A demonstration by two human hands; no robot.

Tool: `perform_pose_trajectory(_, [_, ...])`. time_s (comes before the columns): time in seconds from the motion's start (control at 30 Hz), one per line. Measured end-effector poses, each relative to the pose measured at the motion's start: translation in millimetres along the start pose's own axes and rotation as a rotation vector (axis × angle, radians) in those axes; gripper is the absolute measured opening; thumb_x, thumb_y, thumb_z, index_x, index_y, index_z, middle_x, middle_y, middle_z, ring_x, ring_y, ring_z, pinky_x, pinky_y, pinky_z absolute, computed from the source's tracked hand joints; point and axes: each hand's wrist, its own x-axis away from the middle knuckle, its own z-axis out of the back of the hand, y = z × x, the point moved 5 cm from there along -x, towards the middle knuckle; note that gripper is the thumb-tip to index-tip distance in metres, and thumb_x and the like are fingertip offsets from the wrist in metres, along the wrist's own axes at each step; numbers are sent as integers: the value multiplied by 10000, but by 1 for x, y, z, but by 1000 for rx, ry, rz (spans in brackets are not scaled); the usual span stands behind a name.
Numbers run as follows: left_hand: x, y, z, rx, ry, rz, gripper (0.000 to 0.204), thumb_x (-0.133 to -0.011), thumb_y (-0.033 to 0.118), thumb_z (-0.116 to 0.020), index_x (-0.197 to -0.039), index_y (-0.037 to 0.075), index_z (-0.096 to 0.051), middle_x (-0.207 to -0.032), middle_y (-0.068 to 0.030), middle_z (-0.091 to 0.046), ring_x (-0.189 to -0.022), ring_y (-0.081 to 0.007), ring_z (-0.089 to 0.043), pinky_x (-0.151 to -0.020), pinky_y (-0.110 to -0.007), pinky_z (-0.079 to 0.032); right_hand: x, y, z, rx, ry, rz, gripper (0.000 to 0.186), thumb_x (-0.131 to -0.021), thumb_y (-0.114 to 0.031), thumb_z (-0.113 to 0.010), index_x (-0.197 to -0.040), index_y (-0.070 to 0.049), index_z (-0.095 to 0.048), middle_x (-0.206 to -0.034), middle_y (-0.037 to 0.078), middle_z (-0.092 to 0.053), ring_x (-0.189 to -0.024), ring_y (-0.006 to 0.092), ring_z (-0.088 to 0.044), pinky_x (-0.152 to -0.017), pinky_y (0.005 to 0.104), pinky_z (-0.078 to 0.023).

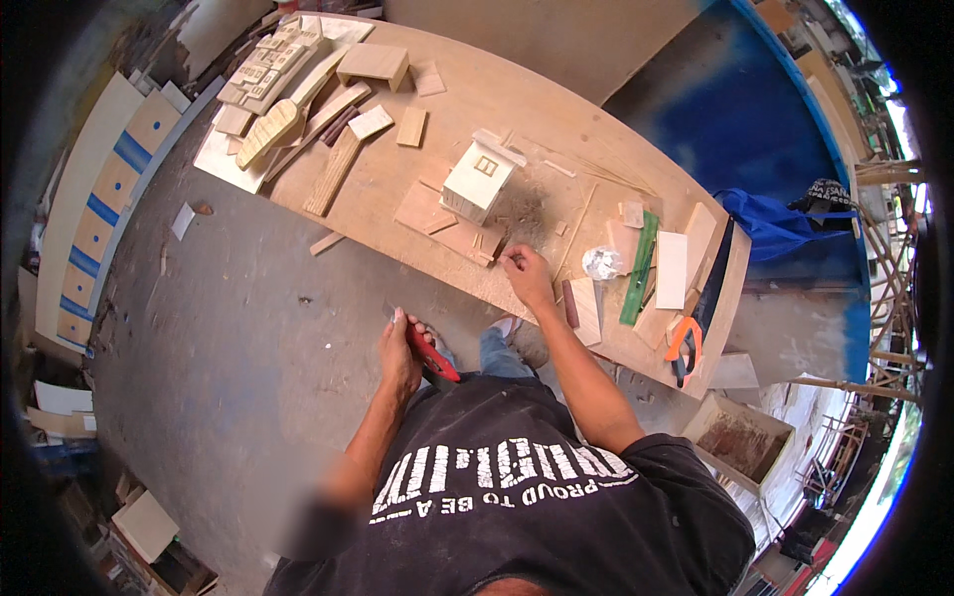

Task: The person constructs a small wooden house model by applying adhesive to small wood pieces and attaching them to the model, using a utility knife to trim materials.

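Left grip (pixel 399 350) clenches red knife (pixel 429 355); right grip (pixel 525 273) pinches sliver; wooden box (pixel 740 439) holds sawdust.

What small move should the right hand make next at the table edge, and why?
Probably it should lift the small wood piece toward the red-handled cutter. The right hand pinches that piece beside the little wooden house, while the left hand holds the cutter away from the table.
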Motion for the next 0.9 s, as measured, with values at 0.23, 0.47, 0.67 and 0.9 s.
perform_pose_trajectory(0.23, [-12, 5, -41, -109, -113, 22, 154, -951, 194, -654, -920, 68, -571, -718, -37, -589, -578, -142, -572, -548, -279, -487, 23, -21, 5, -679, -87, -332, 72, -945, -105, -628, -966, -39, -607, -833, 39, -658, -697, 95, -617, -608, 229, -503])
perform_pose_trajectory(0.47, [-7, -2, -103, -378, -276, -38, 216, -896, 156, -725, -1033, 5, -653, -717, -7, -605, -505, -95, -546, -474, -244, -449, 43, -77, 6, -695, -128, -239, 88, -943, -111, -634, -966, -26, -622, -787, 37, -649, -683, 93, -609, -594, 229, -497])
perform_pose_trajectory(0.67, [-8, -5, -110, -401, -296, -60, 126, -893, 129, -720, -940, 20, -678, -698, 0, -621, -485, -75, -527, -441, -232, -412, 47, -86, 10, -510, -191, -227, 95, -938, -104, -643, -974, -18, -626, -753, 15, -628, -650, 65, -590, -558, 205, -469])
perform_pose_trajectory(0.9, [-21, -18, -86, -480, -240, -86, 122, -899, 132, -689, -932, 16, -678, -716, -32, -654, -472, -85, -534, -429, -248, -414, 49, -73, 0, -488, -222, -214, 122, -925, -88, -650, -1013, -6, -637, -777, 14, -638, -657, 69, -603, -559, 217, -472])
